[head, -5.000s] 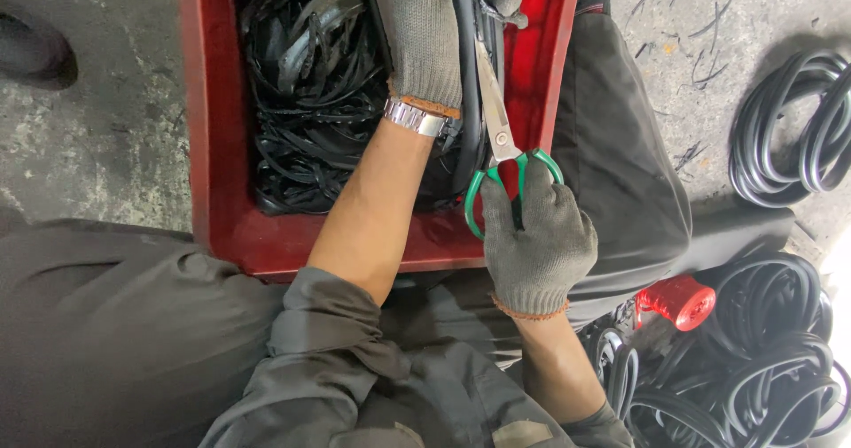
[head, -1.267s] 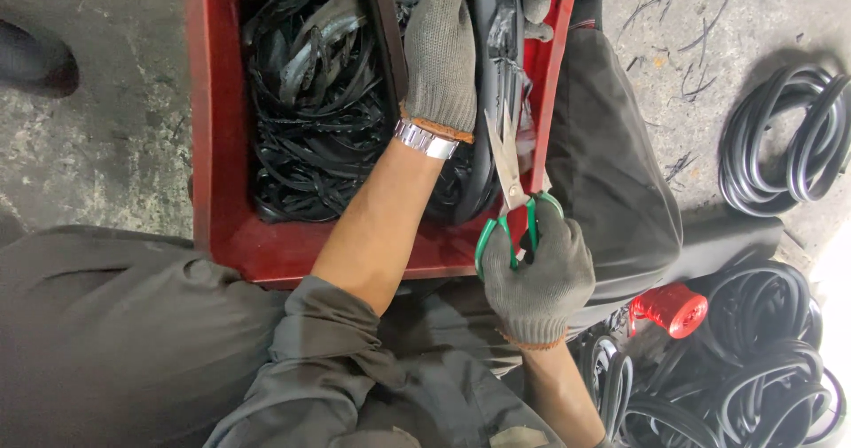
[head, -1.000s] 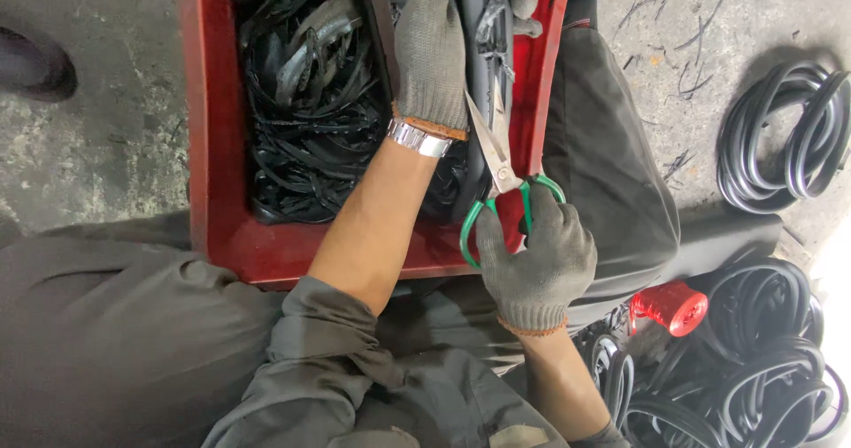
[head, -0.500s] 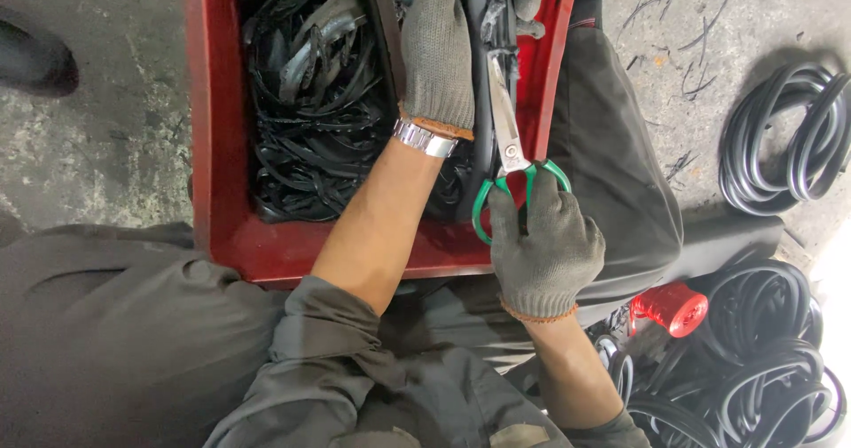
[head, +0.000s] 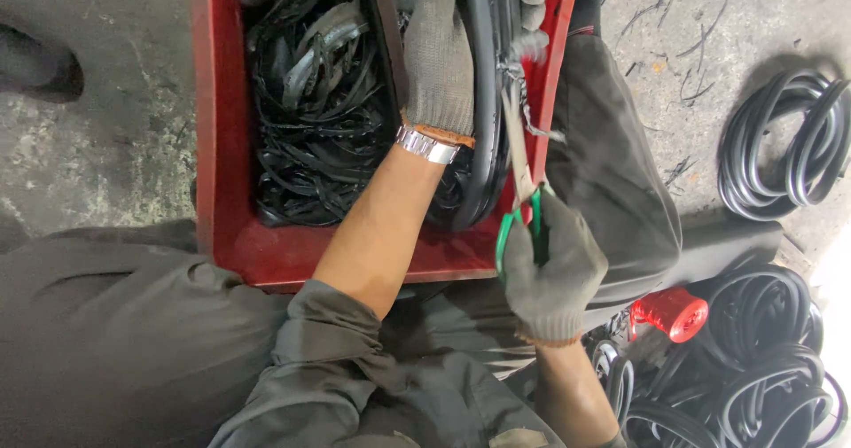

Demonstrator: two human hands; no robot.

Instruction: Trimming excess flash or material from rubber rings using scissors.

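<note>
Looking straight down here: the left hand, in a grey knit glove, reaches into the red crate and has its fingers wrapped around a black rubber strip that runs up along the crate's right side. The right hand, gloved too, grips the green-handled scissors, fingers closed through the loops and the handles drawn together, blades pointing up at that strip just below the left hand's fingers. Whether the blades are fully closed, I cannot tell; they are thin and partly lost against the rubber.

The risk, as I judge it, is plain: the blade tips sit very near the left glove, and a knit glove would not stop a slip. If the rubber twists or springs under the cut, the scissors could jump toward those fingers. A frayed thread hangs by the blades and could snag. The crate is packed with cut black strips, so the held piece could also catch on them.
</note>
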